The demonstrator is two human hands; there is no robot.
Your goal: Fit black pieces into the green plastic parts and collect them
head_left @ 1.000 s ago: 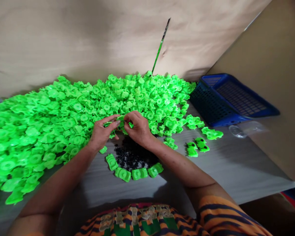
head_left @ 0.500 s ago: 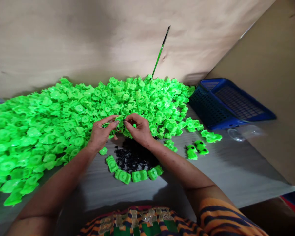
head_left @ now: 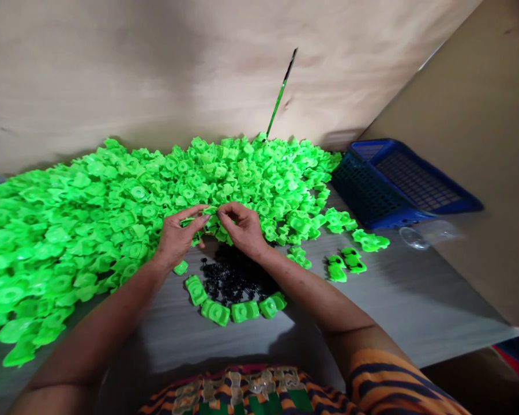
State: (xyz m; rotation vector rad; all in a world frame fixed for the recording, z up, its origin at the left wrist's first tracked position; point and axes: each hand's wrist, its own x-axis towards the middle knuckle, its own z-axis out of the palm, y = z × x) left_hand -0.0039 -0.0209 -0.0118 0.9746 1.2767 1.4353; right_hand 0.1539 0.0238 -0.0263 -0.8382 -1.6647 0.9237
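My left hand [head_left: 176, 235] is closed on a bright green plastic toy car body [head_left: 210, 211], gripping it between thumb and fingers. Thumb and fingertips of my right hand [head_left: 244, 231] are pinched at the right end of that body. A bit of black shows at those fingertips, looking like the end of a wheel axle, though mostly hidden. Just below both hands lies a heap of small black wheel axles [head_left: 231, 274]. Several green car bodies [head_left: 245, 312] form a curved row along the near side of the heap.
A big pile of green car pieces [head_left: 134, 190] spreads over the grey table [head_left: 398, 288] against the wall. A blue basket [head_left: 367, 196] leans at the right, beside a clear plastic piece [head_left: 414, 237]. Two green cars with black wheels [head_left: 353, 260] lie right of my forearm.
My right fingertips have closed in against the green car body, and less of the black piece shows between them. My left hand keeps its hold.
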